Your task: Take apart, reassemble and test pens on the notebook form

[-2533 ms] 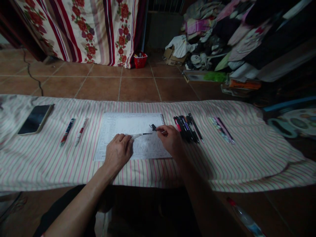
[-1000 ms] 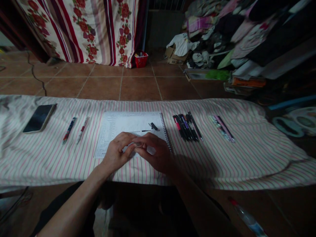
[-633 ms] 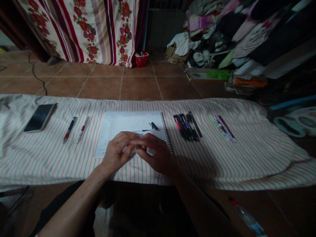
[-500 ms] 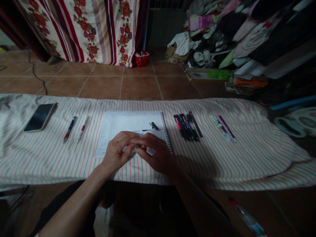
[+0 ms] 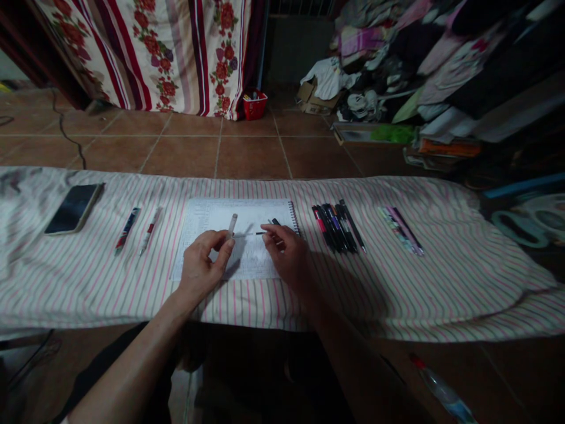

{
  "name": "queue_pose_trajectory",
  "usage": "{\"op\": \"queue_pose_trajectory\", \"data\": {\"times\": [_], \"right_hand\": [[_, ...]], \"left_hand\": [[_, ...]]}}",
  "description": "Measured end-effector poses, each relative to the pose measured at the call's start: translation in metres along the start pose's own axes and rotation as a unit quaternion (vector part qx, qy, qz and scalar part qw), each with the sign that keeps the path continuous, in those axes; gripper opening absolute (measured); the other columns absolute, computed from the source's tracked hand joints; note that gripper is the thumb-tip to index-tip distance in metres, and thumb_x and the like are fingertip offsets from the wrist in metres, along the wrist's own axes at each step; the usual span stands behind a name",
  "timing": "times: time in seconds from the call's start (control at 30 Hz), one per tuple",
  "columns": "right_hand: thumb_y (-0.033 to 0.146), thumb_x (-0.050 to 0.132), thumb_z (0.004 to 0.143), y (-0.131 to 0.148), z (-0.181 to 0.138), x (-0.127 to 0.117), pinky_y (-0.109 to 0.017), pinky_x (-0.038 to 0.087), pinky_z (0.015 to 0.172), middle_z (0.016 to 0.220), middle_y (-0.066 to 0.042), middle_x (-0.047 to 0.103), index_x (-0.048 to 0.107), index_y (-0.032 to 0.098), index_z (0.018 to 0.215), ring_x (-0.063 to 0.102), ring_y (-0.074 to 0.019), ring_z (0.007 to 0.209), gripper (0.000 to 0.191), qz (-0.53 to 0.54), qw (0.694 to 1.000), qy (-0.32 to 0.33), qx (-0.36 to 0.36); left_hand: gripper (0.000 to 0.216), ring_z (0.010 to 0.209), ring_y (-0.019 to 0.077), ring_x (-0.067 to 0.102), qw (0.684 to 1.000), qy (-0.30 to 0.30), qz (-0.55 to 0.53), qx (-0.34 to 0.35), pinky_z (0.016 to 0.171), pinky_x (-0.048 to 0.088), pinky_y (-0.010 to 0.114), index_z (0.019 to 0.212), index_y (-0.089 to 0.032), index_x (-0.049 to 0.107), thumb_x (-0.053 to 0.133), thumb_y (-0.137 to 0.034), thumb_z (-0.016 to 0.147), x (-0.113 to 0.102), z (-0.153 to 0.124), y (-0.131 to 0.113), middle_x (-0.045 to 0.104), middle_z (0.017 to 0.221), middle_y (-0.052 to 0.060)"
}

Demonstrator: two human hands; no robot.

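Observation:
My left hand (image 5: 205,259) pinches a clear pen barrel (image 5: 232,225) between thumb and fingertips, tilted upward over the notebook. My right hand (image 5: 286,253) is over the notebook's right half, thumb and index finger a little apart. Its fingertips are at a thin pen refill (image 5: 259,234) lying on the page; whether they touch it I cannot tell. A small black pen part (image 5: 276,221) lies just behind this hand, partly hidden. Under both hands is the open spiral notebook (image 5: 247,268), its pages covered with faint writing and its coil on the right.
Left of the notebook lie a dark patterned pen (image 5: 127,231), a red-and-white pen (image 5: 150,231) and a phone (image 5: 74,208). To the right are several dark pens (image 5: 338,228) and several pastel pens (image 5: 401,231). A striped cloth (image 5: 459,282) covers the table.
My hands have moved apart from where they met over the notebook. The clear barrel now shows in my left hand, and my right hand has shifted to the refill.

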State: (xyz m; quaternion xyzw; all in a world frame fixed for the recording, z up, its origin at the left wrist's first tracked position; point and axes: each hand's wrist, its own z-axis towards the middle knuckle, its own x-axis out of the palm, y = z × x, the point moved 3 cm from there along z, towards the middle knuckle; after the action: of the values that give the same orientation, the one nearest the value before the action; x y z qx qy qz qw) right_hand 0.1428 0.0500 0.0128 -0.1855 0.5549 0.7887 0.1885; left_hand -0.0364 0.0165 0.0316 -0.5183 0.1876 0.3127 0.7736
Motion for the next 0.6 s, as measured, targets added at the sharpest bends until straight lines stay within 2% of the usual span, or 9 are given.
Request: {"op": "queue_pose_trajectory", "data": {"times": [0.23, 0.43, 0.6], "right_hand": [[0.015, 0.054, 0.082, -0.021, 0.009, 0.004, -0.03, 0.049, 0.072, 0.093, -0.008, 0.06, 0.071, 0.02, 0.1, 0.059, -0.017, 0.075, 0.025, -0.188, 0.982, 0.02, -0.019], [0.015, 0.055, 0.083, -0.02, 0.014, 0.012, -0.031, 0.047, 0.077, 0.093, -0.009, 0.058, 0.072, 0.021, 0.099, 0.057, -0.0198, 0.087, 0.024, -0.243, 0.969, 0.031, -0.036], [0.018, 0.055, 0.085, -0.021, 0.015, 0.019, -0.032, 0.047, 0.077, 0.095, -0.01, 0.057, 0.072, 0.02, 0.097, 0.056, -0.0199, 0.086, 0.021, -0.256, 0.964, 0.048, -0.06]], "left_hand": [[0.02, 0.068, 0.0149, 0.056, 0.999, 0.013, 0.019, -0.039, 0.066, 0.047, 0.029, 0.084, -0.017, 0.063, 0.05, -0.032, 0.085, 0.003, 0.0, 0.009, 0.06, 0.071, 0.002], [0.02, 0.068, 0.0149, 0.056, 0.998, 0.018, 0.005, -0.062, 0.065, 0.046, 0.028, 0.084, -0.017, 0.064, 0.051, -0.032, 0.085, 0.0, 0.0, 0.011, 0.059, 0.071, 0.002], [0.022, 0.071, 0.0156, 0.058, 0.997, 0.016, 0.0, -0.075, 0.064, 0.047, 0.028, 0.087, -0.017, 0.064, 0.05, -0.033, 0.086, -0.002, 0.0, 0.015, 0.062, 0.076, 0.003]]}}
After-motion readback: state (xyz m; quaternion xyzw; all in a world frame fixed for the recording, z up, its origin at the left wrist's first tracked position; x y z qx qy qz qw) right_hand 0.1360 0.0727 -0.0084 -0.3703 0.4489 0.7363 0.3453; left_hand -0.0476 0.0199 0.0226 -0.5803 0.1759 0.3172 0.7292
